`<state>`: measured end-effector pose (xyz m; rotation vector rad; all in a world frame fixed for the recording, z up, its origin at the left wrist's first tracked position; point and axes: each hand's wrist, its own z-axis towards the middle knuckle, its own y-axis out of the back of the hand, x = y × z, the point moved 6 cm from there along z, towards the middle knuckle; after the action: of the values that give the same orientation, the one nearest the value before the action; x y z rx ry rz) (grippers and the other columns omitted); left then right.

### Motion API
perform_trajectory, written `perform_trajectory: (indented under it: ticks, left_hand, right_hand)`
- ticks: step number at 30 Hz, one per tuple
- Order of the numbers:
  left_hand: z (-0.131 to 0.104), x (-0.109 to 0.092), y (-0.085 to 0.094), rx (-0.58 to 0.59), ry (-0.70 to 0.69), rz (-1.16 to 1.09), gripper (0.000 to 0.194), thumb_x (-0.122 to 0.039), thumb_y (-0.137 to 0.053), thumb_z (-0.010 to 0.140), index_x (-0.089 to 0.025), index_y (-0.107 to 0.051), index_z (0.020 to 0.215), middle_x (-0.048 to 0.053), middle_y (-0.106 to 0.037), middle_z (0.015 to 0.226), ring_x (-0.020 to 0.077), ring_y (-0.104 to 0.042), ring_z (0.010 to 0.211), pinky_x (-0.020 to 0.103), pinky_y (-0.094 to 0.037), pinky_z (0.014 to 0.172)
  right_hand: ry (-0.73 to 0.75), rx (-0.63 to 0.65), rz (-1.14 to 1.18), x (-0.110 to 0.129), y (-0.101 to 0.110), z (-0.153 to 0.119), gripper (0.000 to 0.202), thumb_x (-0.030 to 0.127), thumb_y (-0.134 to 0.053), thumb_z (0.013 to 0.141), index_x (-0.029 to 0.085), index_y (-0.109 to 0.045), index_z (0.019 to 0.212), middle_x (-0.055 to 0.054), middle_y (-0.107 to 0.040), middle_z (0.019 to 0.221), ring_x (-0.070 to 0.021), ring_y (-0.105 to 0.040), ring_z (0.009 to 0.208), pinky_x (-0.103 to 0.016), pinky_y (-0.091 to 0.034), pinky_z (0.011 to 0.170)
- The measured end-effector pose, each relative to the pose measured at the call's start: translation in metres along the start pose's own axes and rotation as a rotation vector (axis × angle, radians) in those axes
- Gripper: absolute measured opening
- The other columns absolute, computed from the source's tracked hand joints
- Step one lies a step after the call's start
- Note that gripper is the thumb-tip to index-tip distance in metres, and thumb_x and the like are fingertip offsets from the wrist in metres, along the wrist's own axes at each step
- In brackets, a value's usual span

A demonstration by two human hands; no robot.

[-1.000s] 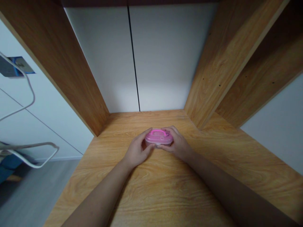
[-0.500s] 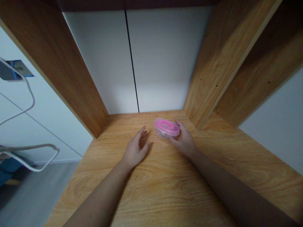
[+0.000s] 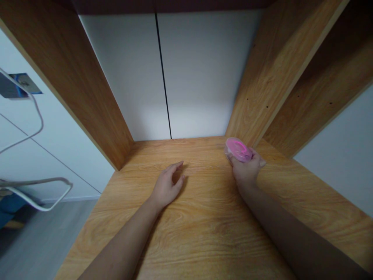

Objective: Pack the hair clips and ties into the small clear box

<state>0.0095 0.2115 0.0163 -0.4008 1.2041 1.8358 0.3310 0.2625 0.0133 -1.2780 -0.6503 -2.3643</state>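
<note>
My right hand grips a small oval container with a pink lid and pink handle and a clear body, its fingers wrapped around the near and right sides. The container is by the foot of the right wooden upright, and its underside is hidden. On the wooden desktop, my left hand rests on its side, holding nothing, with thumb and fingers apart in a loose curve.
Wooden uprights stand at the left and right, with a white back panel between them. White cables hang at the far left, beside a dark picture or box. Grey floor shows at lower left.
My right hand has carried the container to the right, toward the right upright, and its wrist has turned. The fingers of my left hand have shifted slightly; the hand stays in place.
</note>
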Motion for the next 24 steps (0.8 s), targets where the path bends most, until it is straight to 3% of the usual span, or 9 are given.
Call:
perform_trajectory:
  ticks: [5,12,16,19,21,24]
  left_hand:
    - [0.000,-0.002,0.000,0.014,-0.003,-0.001,0.045,-0.027,-0.061,0.092,-0.021,-0.056,0.136,0.012,-0.068,0.128,0.0242,-0.066,0.114,0.045,-0.053,0.102]
    - [0.000,-0.002,0.000,0.011,-0.005,-0.005,0.043,-0.026,-0.062,0.092,-0.022,-0.058,0.135,0.011,-0.068,0.129,0.0246,-0.066,0.118,0.046,-0.053,0.105]
    - [0.001,-0.002,0.000,0.026,0.007,0.006,0.041,-0.026,-0.062,0.092,-0.020,-0.059,0.133,0.011,-0.068,0.130,0.0250,-0.065,0.119,0.046,-0.052,0.106]
    - [0.000,-0.001,-0.001,0.031,0.014,0.007,0.042,-0.027,-0.061,0.092,-0.020,-0.059,0.133,0.011,-0.068,0.130,0.0248,-0.065,0.119,0.045,-0.052,0.105]
    - [0.001,-0.001,-0.001,0.029,0.018,0.006,0.042,-0.027,-0.061,0.092,-0.020,-0.058,0.134,0.011,-0.068,0.130,0.0243,-0.065,0.119,0.045,-0.052,0.105]
    - [0.002,-0.006,-0.001,0.044,-0.004,0.014,0.032,-0.025,-0.062,0.091,-0.022,-0.064,0.123,0.009,-0.072,0.122,0.0238,-0.067,0.112,0.043,-0.053,0.101]
  right_hand:
    - [-0.030,0.006,0.021,-0.003,-0.001,0.002,0.077,0.043,-0.085,0.060,0.014,-0.052,0.123,-0.018,-0.043,0.127,-0.0303,-0.051,0.112,-0.041,-0.046,0.104]
    - [-0.025,-0.072,0.023,-0.001,0.004,0.003,0.095,0.046,-0.089,0.053,0.014,-0.042,0.130,-0.019,-0.043,0.130,-0.0339,-0.051,0.117,-0.050,-0.045,0.104]
    - [0.262,-0.126,0.047,0.041,0.019,-0.009,0.090,0.041,-0.087,0.064,0.013,-0.041,0.135,-0.023,-0.040,0.137,-0.0379,-0.042,0.131,-0.052,-0.036,0.111]
    - [0.532,0.099,0.093,0.074,0.015,-0.026,0.055,0.035,-0.074,0.081,0.021,-0.049,0.129,-0.016,-0.047,0.133,-0.0330,-0.047,0.128,-0.051,-0.039,0.109]
    - [0.701,0.368,0.078,0.088,0.003,-0.044,0.035,0.029,-0.069,0.085,0.025,-0.057,0.118,-0.011,-0.055,0.121,-0.0307,-0.053,0.119,-0.051,-0.042,0.105]
    - [0.836,0.767,0.024,0.094,-0.014,-0.074,0.024,0.024,-0.067,0.084,0.026,-0.063,0.107,-0.008,-0.060,0.113,-0.0284,-0.057,0.110,-0.049,-0.046,0.098]
